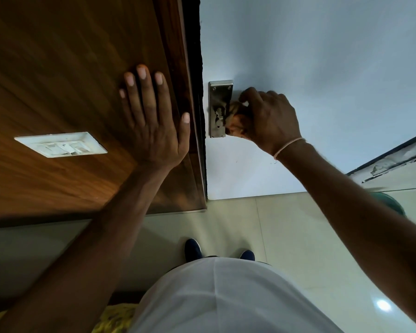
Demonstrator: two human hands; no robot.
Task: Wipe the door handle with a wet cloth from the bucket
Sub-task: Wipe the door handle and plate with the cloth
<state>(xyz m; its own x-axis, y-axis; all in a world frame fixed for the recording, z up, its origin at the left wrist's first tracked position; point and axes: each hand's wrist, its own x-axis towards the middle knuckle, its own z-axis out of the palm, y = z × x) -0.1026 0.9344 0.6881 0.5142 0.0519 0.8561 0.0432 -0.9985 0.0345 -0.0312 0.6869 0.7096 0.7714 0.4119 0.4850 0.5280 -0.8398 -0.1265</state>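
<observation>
The metal door handle plate (217, 104) is fixed near the left edge of the white door (322, 68). My right hand (267, 118) is closed around a brownish cloth (235, 116) wrapped over the handle lever, which is hidden under the cloth and fingers. My left hand (154, 116) lies flat, fingers spread, against the brown wooden panel (70, 68) left of the door, holding nothing. Part of a green bucket (392, 204) shows on the floor behind my right forearm.
A white switch plate (60, 144) is set in the wooden panel. Pale floor tiles (286, 236) lie below, with my dark shoes (193, 248) near the door. A dark-edged frame (389, 159) stands at the right. Yellow fabric (115, 318) shows at the bottom.
</observation>
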